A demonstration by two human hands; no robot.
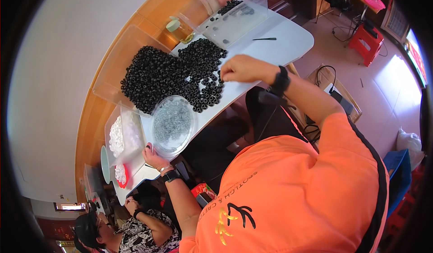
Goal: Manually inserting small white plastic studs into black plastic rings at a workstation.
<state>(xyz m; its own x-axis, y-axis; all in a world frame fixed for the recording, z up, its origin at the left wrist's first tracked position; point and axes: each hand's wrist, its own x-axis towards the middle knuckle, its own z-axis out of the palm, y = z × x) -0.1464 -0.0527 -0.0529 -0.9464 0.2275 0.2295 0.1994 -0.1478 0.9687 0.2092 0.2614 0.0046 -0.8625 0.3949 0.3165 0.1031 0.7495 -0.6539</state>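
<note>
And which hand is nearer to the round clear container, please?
Left. The left hand is at the rim of the round clear container; the right hand is farther away, beside the loose black beads.

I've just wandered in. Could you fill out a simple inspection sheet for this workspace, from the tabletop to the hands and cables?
Surface: white table, partly covered.
Work things: black rings heaped in a clear tray and spread out beside it; a round tub of small clear pieces.
Clutter: dark slim tool; pale-lidded jar; second clear tray with some black rings; white pieces near the left end.
Hands: left hand at the round tub's rim, grip unclear; right hand curled beside the rings, contents hidden.
Cables: black cable by a box right of the table.
Surroundings: red stool; blue crate; a co-worker at lower left.
</note>
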